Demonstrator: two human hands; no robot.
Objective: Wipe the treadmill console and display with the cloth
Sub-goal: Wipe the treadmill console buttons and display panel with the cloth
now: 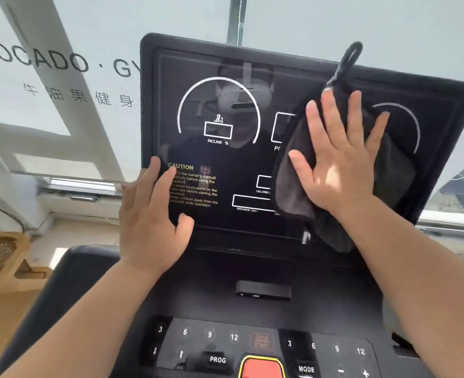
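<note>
The black treadmill display [225, 110] tilts up ahead of me, with white dial outlines and a yellow caution text. My right hand [337, 156] lies flat with spread fingers on a dark grey cloth [293, 184], pressing it against the right half of the display. A hanging loop of the cloth sticks up past the display's top edge. My left hand [151, 216] rests with straight fingers on the display's lower left edge, beside the caution text. Below lies the console panel [233, 339] with number keys, PROG and MODE buttons.
An orange stop button [262, 368] sits at the bottom centre of the console. A small black clip [263, 290] lies on the ledge under the display. Behind stands a frosted window with lettering [48, 61]; a wooden piece [4, 260] is at lower left.
</note>
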